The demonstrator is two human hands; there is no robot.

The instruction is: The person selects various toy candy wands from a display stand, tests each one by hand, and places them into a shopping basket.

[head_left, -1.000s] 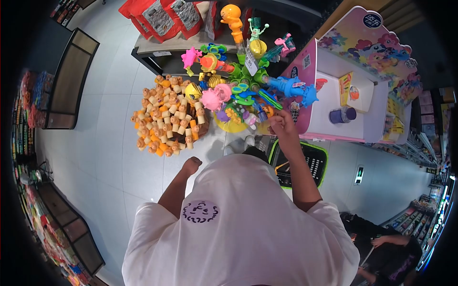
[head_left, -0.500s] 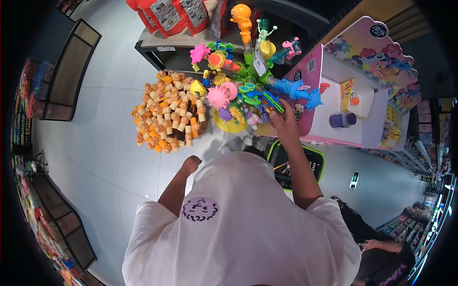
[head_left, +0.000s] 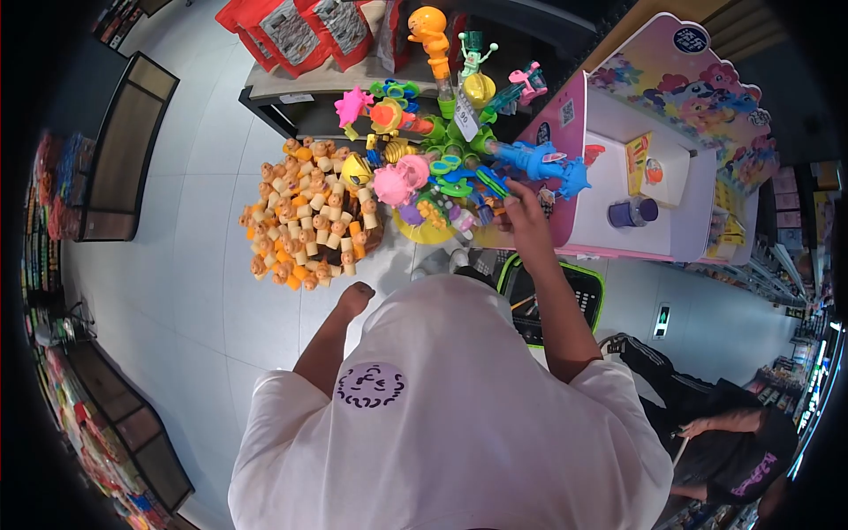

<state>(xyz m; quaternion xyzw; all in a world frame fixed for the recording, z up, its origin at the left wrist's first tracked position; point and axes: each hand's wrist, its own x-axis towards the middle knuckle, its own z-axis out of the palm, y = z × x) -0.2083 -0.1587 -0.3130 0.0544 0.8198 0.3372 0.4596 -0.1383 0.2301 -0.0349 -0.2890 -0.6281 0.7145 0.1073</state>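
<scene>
My right hand (head_left: 525,217) is at the lower right side of a green display stand (head_left: 456,141) full of colourful plastic toys. Its fingers are curled at the outer end of a blue and green toy (head_left: 492,183); the fingertips are partly hidden. Just above the hand a blue toy (head_left: 541,165) sticks out, and a pink toy (head_left: 402,180) sits to the left. A white price tag (head_left: 465,119) hangs on the stand. My left hand (head_left: 357,299) hangs low near my shirt with the fingers curled in, and nothing shows in it.
A heap of small orange and cream figures (head_left: 309,212) is left of the stand. A pink and white display box (head_left: 574,212) holding a purple jar (head_left: 632,212) stands right. Below is a green-rimmed black basket (head_left: 603,296). Another person (head_left: 724,433) is at lower right.
The view has shifted slightly, so the stand appears a little further left. My right hand stays at the blue and green toy. The other person at lower right shows more fully.
</scene>
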